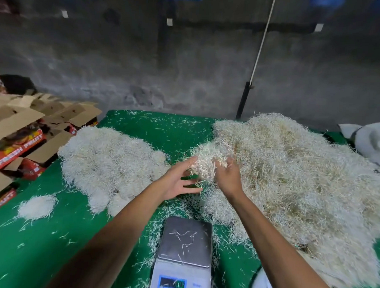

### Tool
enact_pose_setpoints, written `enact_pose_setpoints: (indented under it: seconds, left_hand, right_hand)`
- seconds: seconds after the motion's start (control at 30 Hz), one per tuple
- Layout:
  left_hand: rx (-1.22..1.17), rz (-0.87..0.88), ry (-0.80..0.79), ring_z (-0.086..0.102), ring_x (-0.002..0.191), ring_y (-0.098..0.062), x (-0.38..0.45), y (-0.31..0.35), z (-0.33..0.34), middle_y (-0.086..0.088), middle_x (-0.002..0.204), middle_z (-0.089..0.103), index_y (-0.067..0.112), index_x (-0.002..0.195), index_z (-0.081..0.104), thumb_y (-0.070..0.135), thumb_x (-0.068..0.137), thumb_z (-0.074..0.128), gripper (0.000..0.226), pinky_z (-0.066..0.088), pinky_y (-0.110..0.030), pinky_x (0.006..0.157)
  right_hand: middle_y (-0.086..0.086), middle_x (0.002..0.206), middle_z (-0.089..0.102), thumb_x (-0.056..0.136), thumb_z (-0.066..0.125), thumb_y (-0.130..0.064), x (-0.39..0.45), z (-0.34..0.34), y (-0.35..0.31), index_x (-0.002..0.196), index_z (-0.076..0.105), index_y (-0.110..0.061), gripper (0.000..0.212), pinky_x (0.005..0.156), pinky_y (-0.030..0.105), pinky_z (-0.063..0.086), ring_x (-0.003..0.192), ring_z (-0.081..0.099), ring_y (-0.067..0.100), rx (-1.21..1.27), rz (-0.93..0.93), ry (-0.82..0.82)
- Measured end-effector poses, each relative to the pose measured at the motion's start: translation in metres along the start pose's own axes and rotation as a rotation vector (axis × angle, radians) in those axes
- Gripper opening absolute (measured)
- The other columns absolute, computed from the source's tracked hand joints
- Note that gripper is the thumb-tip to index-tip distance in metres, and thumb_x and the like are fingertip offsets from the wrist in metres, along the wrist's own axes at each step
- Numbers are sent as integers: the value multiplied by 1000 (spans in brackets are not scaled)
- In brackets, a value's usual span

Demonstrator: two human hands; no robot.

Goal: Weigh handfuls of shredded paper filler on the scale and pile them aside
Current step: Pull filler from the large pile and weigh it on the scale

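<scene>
Grabbing a fresh handful (205, 159) of filler off the big heap (292, 181), scale (186, 241) waiting bare.

Clump lifted at the heap's left edge, well beyond the scale. Right hand (228, 178) dug into it, fingers curled into the strands; left hand (180, 180) spread and relaxed, palm up, cupping the clump's near side rather than clamping. Looks like the pick-up step, weighing not yet done. Next move probably calls for pulling the clump free of the tangle, bringing it back and dropping it on the pan without shedding strands all over the green cloth (49, 246). Only stray strands on the pan; display too blurry to read. Weighed pile (110, 162) off to the left, tiny pile (37, 207) nearer. Flattened fruit cartons (17, 136) at far left, open, contents not visible.
</scene>
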State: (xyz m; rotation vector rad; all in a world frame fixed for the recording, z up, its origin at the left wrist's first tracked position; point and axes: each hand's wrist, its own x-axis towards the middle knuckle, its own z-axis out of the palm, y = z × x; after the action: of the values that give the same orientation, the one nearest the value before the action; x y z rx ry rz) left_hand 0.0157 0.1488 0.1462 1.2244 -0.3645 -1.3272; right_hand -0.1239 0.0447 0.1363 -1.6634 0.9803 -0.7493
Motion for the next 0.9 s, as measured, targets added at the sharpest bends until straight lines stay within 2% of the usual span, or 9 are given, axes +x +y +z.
enact_pose_setpoints:
  seconds: [0.13,0.2,0.27,0.33,0.4,0.53,0.7,0.8,0.9]
  left_hand:
    - [141,27,281,32,144,-38,-1,-44,-3,-13,165,15,19,159,16,33,81,83,104,62,-35,79]
    - [269,15,404,34,144,-34,-3,-66,-8,-16,163,20,12,159,15,31,84,80,100,59,-27,74]
    - [365,-7,439,42,138,-34,-6,-85,-17,-20,159,30,7,158,18,39,81,82,105,56,-36,92]
    - [454,-2,444,45,135,-35,-8,-102,-25,-22,158,34,6,158,20,47,78,83,109,49,-41,102]
    - [452,-16,441,43,137,-38,-11,-111,-31,-25,158,33,4,158,20,46,77,84,111,45,-48,109]
    - [536,-54,464,55,126,-40,-16,-121,-54,-34,139,49,-4,155,23,35,83,83,101,50,-45,102]
    - [705,-107,292,56,121,-31,-26,-134,-90,-24,143,47,-3,155,28,49,90,71,93,45,-47,110]
    - [718,-27,271,60,107,-25,-31,-141,-122,-24,136,54,5,151,38,67,89,60,91,50,-49,104]
    - [584,40,268,60,116,-25,-35,-164,-162,-22,141,53,12,146,45,44,106,43,51,57,-32,88]
  right_hand:
    - [-1,128,62,104,50,-48,-23,-2,36,145,50,-17,51,109,43,45,108,64,16,-80,51,-323]
    - [0,113,64,105,52,-38,-30,-5,55,121,61,-14,30,94,42,57,97,66,20,-5,88,-383]
    - [-5,128,55,99,63,-39,-38,-5,74,145,48,-17,53,79,27,61,95,68,18,6,149,-445]
    - [-4,140,50,92,73,-43,-50,0,92,158,30,-16,83,97,35,57,106,68,19,-50,213,-472]
    - [7,123,66,91,75,-42,-58,7,107,146,44,-3,74,103,49,54,104,69,23,-129,238,-430]
    - [6,105,73,97,64,-51,-66,11,135,137,55,-3,63,100,35,51,65,60,-3,-303,184,-358]
    - [-18,108,65,90,46,-79,-76,1,159,131,62,-28,67,91,31,50,93,65,6,-275,180,-349]
    - [3,112,71,107,36,-56,-90,-5,190,127,63,-14,54,80,29,55,98,68,16,-255,239,-8]
    - [19,137,61,111,39,-30,-124,-5,241,133,58,-8,37,99,39,51,115,63,26,-541,289,-74]
